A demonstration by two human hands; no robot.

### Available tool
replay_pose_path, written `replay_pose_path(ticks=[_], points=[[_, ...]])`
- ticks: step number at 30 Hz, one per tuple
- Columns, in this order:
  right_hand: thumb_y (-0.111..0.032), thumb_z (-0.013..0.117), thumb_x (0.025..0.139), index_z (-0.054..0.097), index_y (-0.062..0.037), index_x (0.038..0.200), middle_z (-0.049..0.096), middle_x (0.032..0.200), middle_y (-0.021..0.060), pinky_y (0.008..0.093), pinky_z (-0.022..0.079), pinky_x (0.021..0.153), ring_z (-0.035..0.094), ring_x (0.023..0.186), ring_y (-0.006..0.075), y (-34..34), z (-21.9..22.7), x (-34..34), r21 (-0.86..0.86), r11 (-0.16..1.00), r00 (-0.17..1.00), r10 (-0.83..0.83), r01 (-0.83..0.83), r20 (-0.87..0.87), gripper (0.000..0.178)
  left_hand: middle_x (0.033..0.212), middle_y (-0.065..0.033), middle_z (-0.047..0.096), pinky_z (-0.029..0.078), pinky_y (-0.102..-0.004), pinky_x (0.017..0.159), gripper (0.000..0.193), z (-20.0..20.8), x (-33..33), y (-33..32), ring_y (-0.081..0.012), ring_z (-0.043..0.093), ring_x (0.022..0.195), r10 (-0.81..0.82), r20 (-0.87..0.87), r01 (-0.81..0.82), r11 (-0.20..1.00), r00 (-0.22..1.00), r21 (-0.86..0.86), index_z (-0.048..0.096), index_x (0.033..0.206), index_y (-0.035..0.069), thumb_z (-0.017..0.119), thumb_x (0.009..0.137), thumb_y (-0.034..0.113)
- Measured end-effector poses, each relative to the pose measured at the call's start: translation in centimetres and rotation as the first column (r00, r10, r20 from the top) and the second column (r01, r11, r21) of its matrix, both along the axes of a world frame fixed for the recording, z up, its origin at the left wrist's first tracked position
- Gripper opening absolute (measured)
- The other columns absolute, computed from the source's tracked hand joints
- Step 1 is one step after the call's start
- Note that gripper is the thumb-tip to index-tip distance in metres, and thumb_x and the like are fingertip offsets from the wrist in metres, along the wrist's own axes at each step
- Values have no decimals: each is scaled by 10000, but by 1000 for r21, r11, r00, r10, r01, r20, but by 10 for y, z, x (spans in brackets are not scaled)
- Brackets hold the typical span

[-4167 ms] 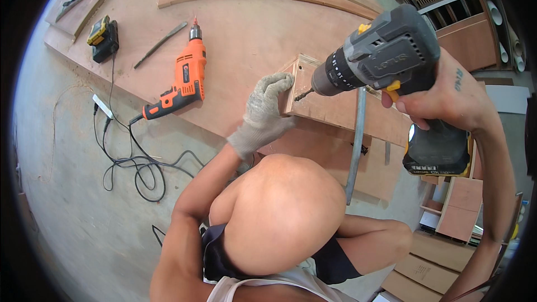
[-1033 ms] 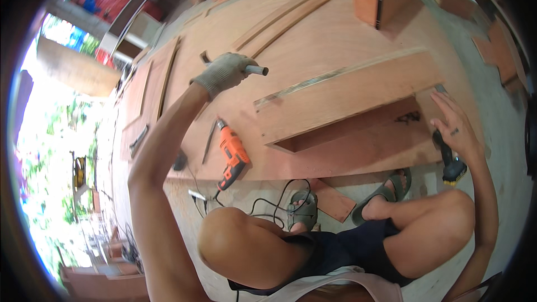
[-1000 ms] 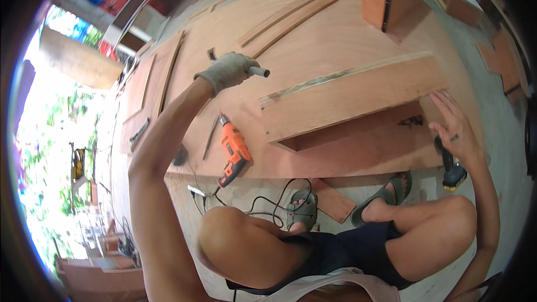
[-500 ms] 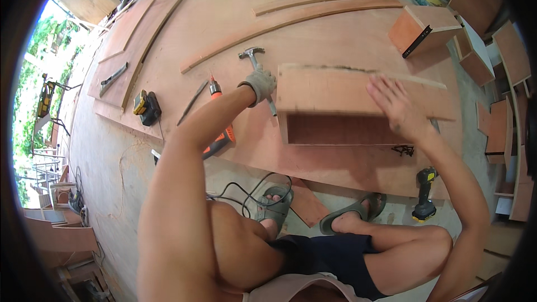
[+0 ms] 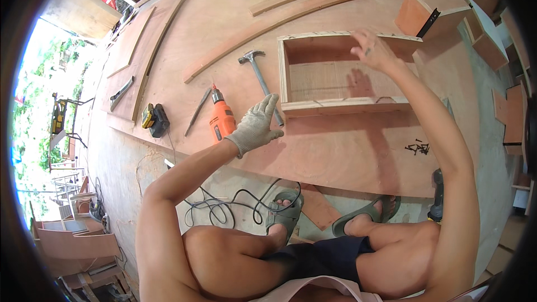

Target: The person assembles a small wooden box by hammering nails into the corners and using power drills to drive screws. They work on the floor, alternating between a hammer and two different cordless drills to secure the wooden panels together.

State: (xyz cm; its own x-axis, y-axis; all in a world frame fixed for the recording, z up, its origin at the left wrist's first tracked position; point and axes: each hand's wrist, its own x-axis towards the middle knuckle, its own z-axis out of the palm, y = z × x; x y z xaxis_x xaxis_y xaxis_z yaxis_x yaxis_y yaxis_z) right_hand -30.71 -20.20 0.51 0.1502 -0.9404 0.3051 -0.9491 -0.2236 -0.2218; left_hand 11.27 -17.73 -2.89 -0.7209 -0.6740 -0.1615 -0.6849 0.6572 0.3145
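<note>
An open wooden box frame (image 5: 283,72) lies on the large plywood sheet with its opening upward. My bare right hand (image 5: 376,51) is over its far side, fingers apart and holding nothing; whether a fingertip touches the rim I cannot tell. My left hand (image 5: 257,124), in a pale work glove, is spread open beside the lower handle of a claw hammer (image 5: 258,72). That hammer lies left of the box. Next to the glove is an orange power drill (image 5: 221,114), partly covered by my left hand. Several dark screws (image 5: 418,147) lie in a small pile right of the box.
Long wood strips (image 5: 296,19) lie across the plywood sheet (image 5: 224,33). A smaller box with a black rail (image 5: 429,21) stands at far right. Left are a battery pack (image 5: 155,120) and a utility knife (image 5: 122,93). A black cable (image 5: 240,193) coils near my feet.
The box has tipped so that its opening, which faced me, now faces up. My left hand has left the hammer's handle and moved nearer, opening. My right hand has shifted farther away and left.
</note>
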Motion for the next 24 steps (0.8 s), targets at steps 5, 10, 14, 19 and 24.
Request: replay_pose_path(ticks=[5, 10, 14, 19, 24], points=[[-379, 753, 890, 565, 10, 1370, 561, 1398, 260, 463, 460, 1077, 544, 1294, 419, 93, -8, 36, 330, 913, 968, 194, -239, 162, 645, 1590, -286, 313, 320, -519, 1203, 1113, 18, -21, -15, -443, 351, 1458, -54, -97, 40, 989, 994, -140, 266, 1589, 35, 878, 751, 438], [-321, 706, 932, 638, -4, 1189, 665, 1213, 209, 459, 500, 930, 627, 1105, 388, 115, -11, 43, 361, 916, 971, 221, -173, -96, 414, 1353, -204, 563, 261, -630, 1189, 566, 27, -57, -51, -363, 349, 1464, -466, 234, 510, 840, 853, -183, 658, 1207, 18, 772, 852, 444], [-217, 678, 938, 647, 7, 1048, 715, 1068, 189, 461, 510, 862, 661, 969, 364, 111, 11, 24, 259, 944, 965, 238, -203, -110, 251, 1116, -166, 664, 316, -577, 1146, 493, 37, -58, -41, -333, 479, 1356, -397, 131, 414, 899, 908, -145, 718, 1025, 19, 697, 915, 499], [-240, 667, 885, 721, -32, 1017, 739, 938, 144, 407, 527, 819, 696, 889, 281, 98, 126, -14, 411, 895, 977, 105, -175, 187, 252, 912, -190, 716, 512, -476, 881, 644, 146, -80, 30, -346, 691, 995, 20, -318, 150, 852, 948, 501, 732, 954, -40, 623, 944, 595], [-332, 657, 912, 742, -51, 1137, 740, 998, 106, 339, 513, 883, 676, 971, 222, 61, 116, 2, 701, 708, 988, -24, -91, 152, 371, 908, -205, 720, 527, -411, 849, 743, 99, -65, 53, -264, 687, 925, 365, -337, -17, 700, 868, 714, 730, 1023, -82, 668, 892, 647]])
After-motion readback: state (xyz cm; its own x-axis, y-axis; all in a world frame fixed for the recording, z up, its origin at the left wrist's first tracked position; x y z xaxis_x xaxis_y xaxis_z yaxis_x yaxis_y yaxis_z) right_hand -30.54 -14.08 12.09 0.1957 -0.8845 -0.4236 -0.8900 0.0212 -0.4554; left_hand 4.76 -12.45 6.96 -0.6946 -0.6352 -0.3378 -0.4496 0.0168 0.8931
